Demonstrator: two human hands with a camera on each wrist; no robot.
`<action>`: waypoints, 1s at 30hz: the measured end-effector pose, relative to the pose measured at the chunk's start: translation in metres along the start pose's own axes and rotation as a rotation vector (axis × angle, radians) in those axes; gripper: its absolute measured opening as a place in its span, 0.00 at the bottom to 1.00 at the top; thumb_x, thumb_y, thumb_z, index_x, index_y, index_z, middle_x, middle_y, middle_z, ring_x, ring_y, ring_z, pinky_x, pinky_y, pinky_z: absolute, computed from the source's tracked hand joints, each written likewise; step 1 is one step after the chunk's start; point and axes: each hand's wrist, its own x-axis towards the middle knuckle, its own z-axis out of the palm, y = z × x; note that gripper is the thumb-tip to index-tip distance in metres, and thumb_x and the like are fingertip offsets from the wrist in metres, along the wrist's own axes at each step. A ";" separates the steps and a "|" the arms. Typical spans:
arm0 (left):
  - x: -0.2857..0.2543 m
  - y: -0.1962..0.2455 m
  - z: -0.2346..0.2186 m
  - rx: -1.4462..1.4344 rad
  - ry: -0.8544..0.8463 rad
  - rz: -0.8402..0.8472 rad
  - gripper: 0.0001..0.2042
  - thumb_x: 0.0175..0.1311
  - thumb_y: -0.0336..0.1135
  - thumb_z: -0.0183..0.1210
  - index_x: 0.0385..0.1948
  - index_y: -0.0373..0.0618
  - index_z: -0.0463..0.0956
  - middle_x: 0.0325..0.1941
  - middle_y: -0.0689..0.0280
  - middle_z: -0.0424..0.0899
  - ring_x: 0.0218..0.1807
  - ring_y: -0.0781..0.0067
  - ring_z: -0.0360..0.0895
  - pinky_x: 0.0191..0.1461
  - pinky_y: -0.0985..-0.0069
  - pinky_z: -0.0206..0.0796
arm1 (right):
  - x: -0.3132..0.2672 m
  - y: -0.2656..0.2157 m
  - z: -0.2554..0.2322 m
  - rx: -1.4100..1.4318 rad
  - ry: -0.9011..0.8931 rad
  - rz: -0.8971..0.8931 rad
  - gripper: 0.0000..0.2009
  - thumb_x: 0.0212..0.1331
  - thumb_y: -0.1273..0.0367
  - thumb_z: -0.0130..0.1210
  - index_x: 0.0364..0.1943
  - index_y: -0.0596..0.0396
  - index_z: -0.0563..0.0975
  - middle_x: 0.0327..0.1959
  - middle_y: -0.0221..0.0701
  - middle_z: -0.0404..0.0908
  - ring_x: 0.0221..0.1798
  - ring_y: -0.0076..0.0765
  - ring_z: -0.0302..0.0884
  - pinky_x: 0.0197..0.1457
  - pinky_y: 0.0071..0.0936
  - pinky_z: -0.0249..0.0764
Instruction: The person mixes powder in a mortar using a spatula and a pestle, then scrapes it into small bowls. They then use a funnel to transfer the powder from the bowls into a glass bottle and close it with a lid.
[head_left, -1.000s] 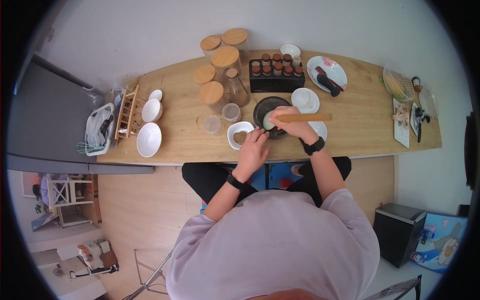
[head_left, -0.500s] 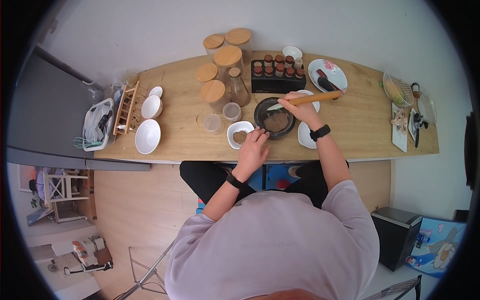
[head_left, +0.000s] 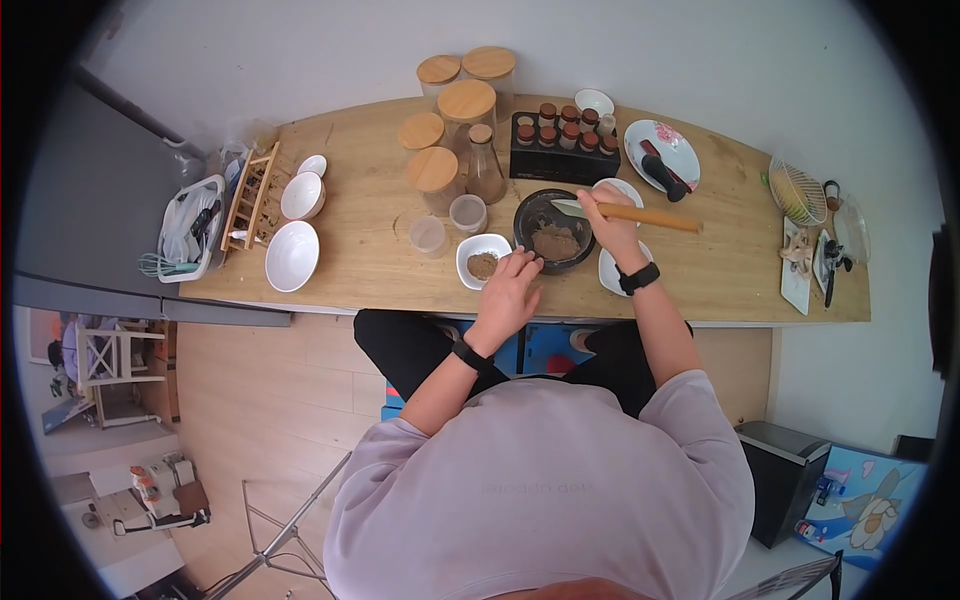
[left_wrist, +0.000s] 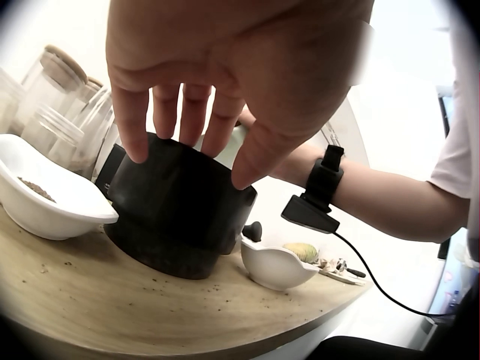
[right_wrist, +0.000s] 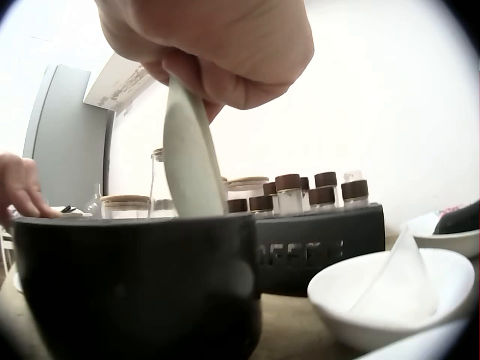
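Note:
My right hand [head_left: 612, 222] grips a spatula with a wooden handle [head_left: 655, 216] and a pale green head [right_wrist: 193, 161]. The handle points right, and the head dips over the rim of a thick-walled black bowl [left_wrist: 176, 210]. Brown, crumbly stuff [head_left: 555, 242] lies inside that bowl. My left hand [head_left: 505, 293] reaches to the near left of the rim, fingers fairly straight and spread, touching it; the thumb comes down at the rim's outer side in the left wrist view. Just left of the bowl stands a square white dish [head_left: 488, 246] with brown powder.
A black rack [head_left: 560, 162] of brown-capped jars stands behind the bowl, with lidded glass canisters [head_left: 433, 170] to its left. White bowls [head_left: 612, 272] sit close on the right. Two small clear cups [head_left: 428, 235] stand left; more white bowls [head_left: 292, 256] are farther left.
My right hand has moved back and to the right from over the bowl's middle, and the spatula head has lifted toward the far rim. The brown contents now show. My left hand stays put.

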 end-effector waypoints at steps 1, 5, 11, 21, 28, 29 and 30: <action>0.000 -0.001 0.000 -0.004 0.004 0.001 0.21 0.53 0.28 0.65 0.52 0.42 0.76 0.58 0.57 0.77 0.66 0.51 0.70 0.64 0.62 0.69 | -0.008 0.000 0.004 -0.014 0.040 0.022 0.15 0.63 0.67 0.61 0.21 0.62 0.75 0.19 0.37 0.70 0.25 0.42 0.69 0.31 0.36 0.65; 0.000 -0.001 0.000 -0.016 0.007 0.005 0.21 0.52 0.27 0.65 0.52 0.41 0.76 0.57 0.57 0.77 0.66 0.51 0.70 0.64 0.62 0.69 | -0.033 -0.007 0.025 0.018 0.175 0.126 0.16 0.63 0.69 0.61 0.19 0.62 0.73 0.18 0.38 0.69 0.24 0.42 0.70 0.30 0.37 0.64; -0.001 -0.004 0.002 -0.021 -0.004 0.000 0.22 0.53 0.27 0.65 0.53 0.42 0.76 0.58 0.56 0.77 0.67 0.51 0.70 0.65 0.61 0.68 | -0.016 -0.002 0.020 0.199 0.220 0.093 0.11 0.64 0.67 0.62 0.30 0.62 0.81 0.25 0.31 0.80 0.27 0.30 0.75 0.31 0.27 0.68; 0.000 -0.004 0.001 -0.023 -0.009 -0.005 0.22 0.53 0.28 0.66 0.53 0.42 0.76 0.58 0.56 0.76 0.67 0.51 0.69 0.64 0.61 0.69 | 0.004 -0.014 -0.021 0.397 -0.336 0.408 0.05 0.58 0.71 0.62 0.34 0.60 0.81 0.33 0.32 0.83 0.33 0.27 0.85 0.35 0.21 0.79; -0.001 -0.002 -0.001 -0.009 0.023 0.008 0.22 0.51 0.27 0.65 0.51 0.41 0.76 0.57 0.56 0.77 0.65 0.51 0.71 0.63 0.63 0.70 | 0.005 -0.004 -0.038 -0.011 -0.386 -0.079 0.04 0.54 0.72 0.59 0.30 0.58 0.78 0.35 0.37 0.84 0.36 0.43 0.81 0.41 0.32 0.75; -0.001 -0.002 0.000 -0.009 0.021 0.009 0.22 0.51 0.27 0.65 0.51 0.41 0.76 0.57 0.56 0.77 0.65 0.51 0.71 0.63 0.63 0.70 | 0.000 -0.006 -0.041 -0.017 -0.390 -0.055 0.04 0.54 0.72 0.59 0.29 0.58 0.78 0.35 0.37 0.84 0.36 0.43 0.81 0.40 0.32 0.75; -0.001 -0.002 0.000 -0.012 0.022 0.009 0.22 0.51 0.27 0.65 0.51 0.41 0.76 0.57 0.56 0.77 0.65 0.51 0.71 0.63 0.63 0.70 | -0.003 -0.007 -0.042 -0.023 -0.393 -0.032 0.04 0.55 0.72 0.59 0.29 0.58 0.78 0.36 0.36 0.85 0.35 0.42 0.81 0.40 0.32 0.74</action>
